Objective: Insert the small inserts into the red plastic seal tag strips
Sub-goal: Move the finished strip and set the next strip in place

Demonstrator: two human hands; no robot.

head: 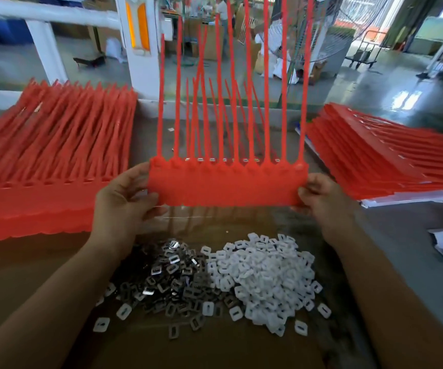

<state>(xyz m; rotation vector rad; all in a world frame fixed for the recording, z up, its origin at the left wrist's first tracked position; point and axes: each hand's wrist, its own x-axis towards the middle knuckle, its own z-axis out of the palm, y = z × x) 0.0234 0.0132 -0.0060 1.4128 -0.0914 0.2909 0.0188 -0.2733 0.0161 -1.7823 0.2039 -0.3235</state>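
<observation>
Single head-worn view faces forward and down, close to the red seal tag strip (228, 185) centred between left hand (124, 206) and right hand (324, 201).

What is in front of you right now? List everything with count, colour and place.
held tag strip: one, red, upright between both hands, tails pointing up
left stack of strips: one stack, red, table left
right stack of strips: one stack, red, table right
metal inserts: one pile, too many to count, silver-grey, near centre
white inserts: one pile, too many to count, white, touching the metal pile's right side
white sheets: a few, white, under the right stack
table: one, brown, under everything
left hand: grips the held strip's left end
right hand: pinches its right end
</observation>
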